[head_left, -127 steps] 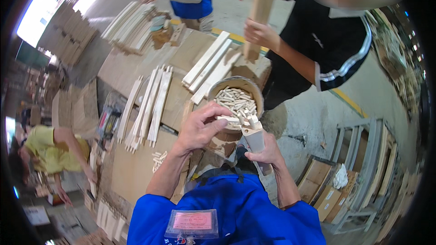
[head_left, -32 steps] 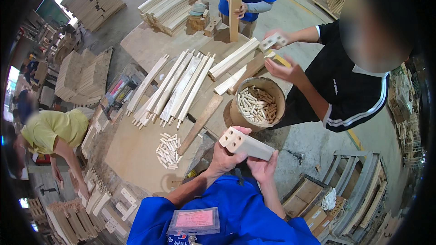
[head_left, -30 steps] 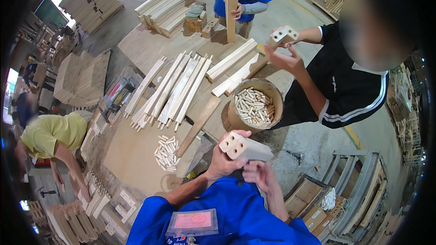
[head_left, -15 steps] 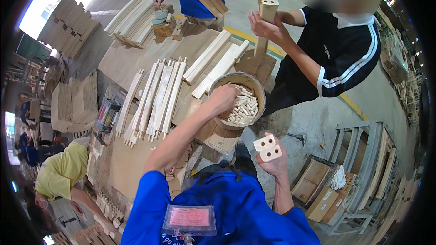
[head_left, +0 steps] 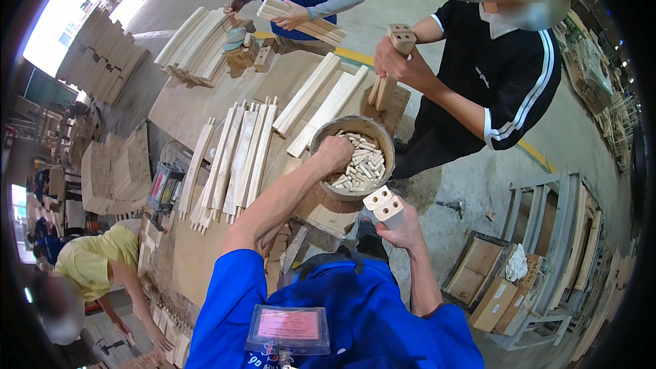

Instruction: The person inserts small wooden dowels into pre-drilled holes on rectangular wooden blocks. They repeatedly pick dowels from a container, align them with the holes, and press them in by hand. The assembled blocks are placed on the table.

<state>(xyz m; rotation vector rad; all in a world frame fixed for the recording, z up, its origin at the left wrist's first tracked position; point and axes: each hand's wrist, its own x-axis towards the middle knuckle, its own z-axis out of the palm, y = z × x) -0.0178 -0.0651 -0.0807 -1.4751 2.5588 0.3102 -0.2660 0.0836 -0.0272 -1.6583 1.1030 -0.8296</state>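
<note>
My left hand point(head_left: 335, 154) reaches into a round bucket point(head_left: 320, 138) with many short wooden dowels point(head_left: 369, 162) in it. Its fingers curl down at the left side of the dowels, and their tips are hidden. Just below the bucket, my right hand point(head_left: 403, 227) is closed around a pair of pale wooden bars point(head_left: 384, 206) held side by side. Their drilled ends, with two holes each, face up toward me.
Wooden rails with dowelled ends point(head_left: 236, 157) lie on the board-topped table point(head_left: 195, 106) left of the bucket. Wider planks point(head_left: 328, 109) lie beyond it. Two co-workers opposite hold wooden bars point(head_left: 402, 37); another person point(head_left: 102, 256) bends at lower left. A grey rack point(head_left: 540, 212) stands right.
My right hand has brought the bars up and left, closer to the bucket. My left hand stays in the bucket. The co-worker in black has lowered their bars; the one in blue has tilted theirs flatter.
</note>
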